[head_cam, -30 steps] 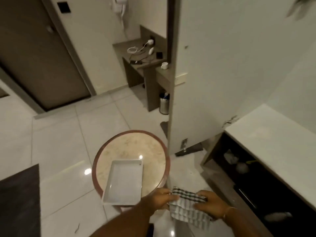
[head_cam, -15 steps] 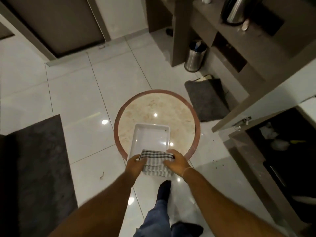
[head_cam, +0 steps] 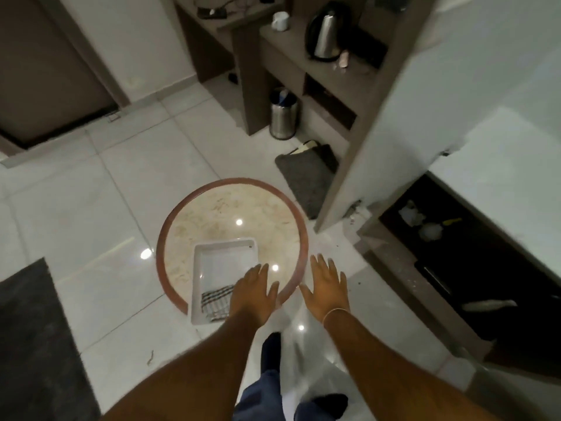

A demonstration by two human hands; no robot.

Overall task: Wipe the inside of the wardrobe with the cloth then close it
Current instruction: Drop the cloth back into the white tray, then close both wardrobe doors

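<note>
Down near the lower middle of the frame, both hands are spread flat with fingers apart and hold nothing. The left hand (head_cam: 253, 294) hovers over the near right corner of the white tray (head_cam: 223, 262), partly covering the cloth (head_cam: 216, 302). The right hand (head_cam: 328, 287) is just right of it, past the edge of the round table (head_cam: 230, 214), with a thin bracelet at the wrist.

The checked cloth lies folded inside the tray, at its near end; whether the left hand touches it cannot be told. The tray sits on the lower half of the marble-topped table, its near end reaching over the table's reddish rim.

At the right of the frame the wardrobe (head_cam: 473, 256) stands open: its pale door (head_cam: 403, 117) swings out toward the middle, and the dark lower compartment shows a few small, blurred items. In the upper middle, a brown desk unit (head_cam: 288, 59) carries a steel kettle (head_cam: 323, 34) and a white mug (head_cam: 280, 21). A steel bin (head_cam: 283, 118) stands on the floor beside it, with a grey mat (head_cam: 306, 177) just in front. A darker rug (head_cam: 39, 344) fills the lower left corner. The person's legs in blue trousers and dark socks show at the bottom edge.
</note>
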